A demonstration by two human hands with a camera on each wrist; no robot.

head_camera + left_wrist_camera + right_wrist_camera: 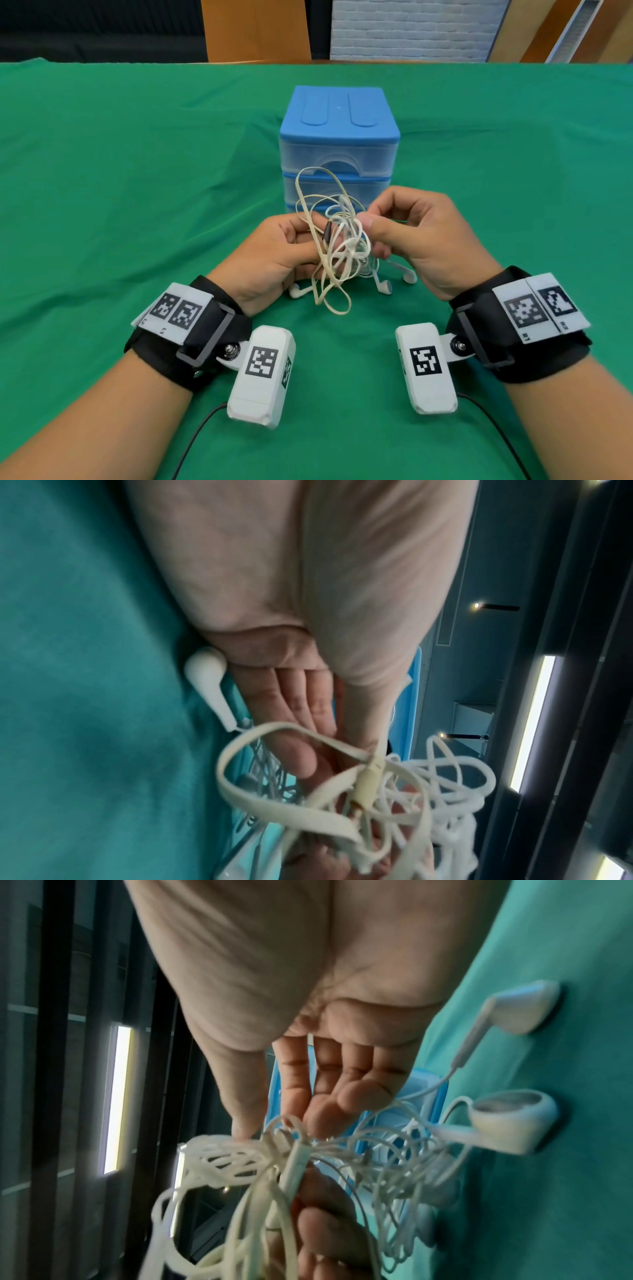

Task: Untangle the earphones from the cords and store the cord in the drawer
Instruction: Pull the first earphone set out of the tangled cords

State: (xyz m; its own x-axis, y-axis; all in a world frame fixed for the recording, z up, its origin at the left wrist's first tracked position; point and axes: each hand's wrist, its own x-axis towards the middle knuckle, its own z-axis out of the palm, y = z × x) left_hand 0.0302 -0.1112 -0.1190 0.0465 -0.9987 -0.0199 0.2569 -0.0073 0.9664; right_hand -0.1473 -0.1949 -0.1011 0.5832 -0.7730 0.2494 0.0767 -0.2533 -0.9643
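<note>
Hands: both were raised just above the bench in front of the drawer unit, meeting at one knot of wires.
Left hand (281,253): fingers curled round the bundle, gripping it from the left side.
Right hand (411,233): thumb and forefinger pinched a strand at the top of the knot, the other fingers loosely bent.
Tangle: a flat cream cord (322,219) and thin white earphones (383,284) were wound together between the two hands; loops of the cord rose above the hands and hung below them.
Earbuds: several dangled from the knot down to the green cloth of the bench (137,171), one under the left hand, the others under the right.
Progress: by my reading the untangling was at an early stage; nothing looked separated, and the cord had yet to be freed and put away.
Drawer unit (339,144): blue-topped, with clear stacked drawers, it stood toward the middle of the bench, just behind the hands.
Drawer contents: all visible drawers appeared closed; through the clear fronts I could not tell what, if anything, lay inside.
Left to do: free the cord, open a drawer, store it.
</note>
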